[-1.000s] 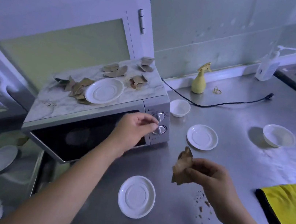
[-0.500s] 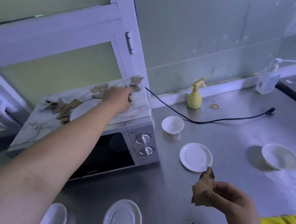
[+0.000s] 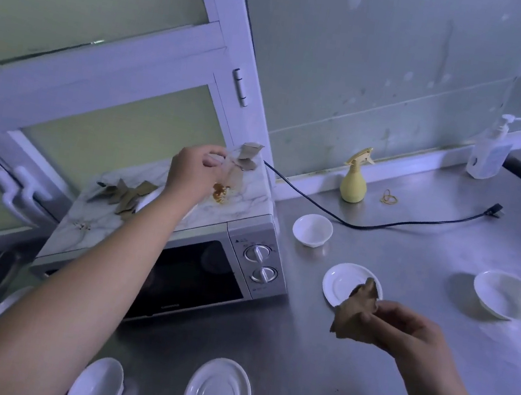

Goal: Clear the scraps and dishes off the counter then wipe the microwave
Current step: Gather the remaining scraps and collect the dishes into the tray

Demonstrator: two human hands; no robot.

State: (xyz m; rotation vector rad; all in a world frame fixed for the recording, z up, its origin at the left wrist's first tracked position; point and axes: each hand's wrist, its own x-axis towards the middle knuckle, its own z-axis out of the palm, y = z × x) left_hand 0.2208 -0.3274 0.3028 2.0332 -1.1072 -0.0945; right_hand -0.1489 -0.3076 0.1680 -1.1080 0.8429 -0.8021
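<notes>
Our left hand [image 3: 193,172] pinches 1 blurred brown scrap [image 3: 234,176] just above the microwave [image 3: 259,241] top, far left. Our right hand [image 3: 405,329] grips a crumpled wad [image 3: 354,316] over the counter [image 3: 414,247], near right.

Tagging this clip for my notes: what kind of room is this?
Most likely a kitchen: a microwave sits on a stainless steel counter, with a white saucer and a white bowl set out on it.
</notes>
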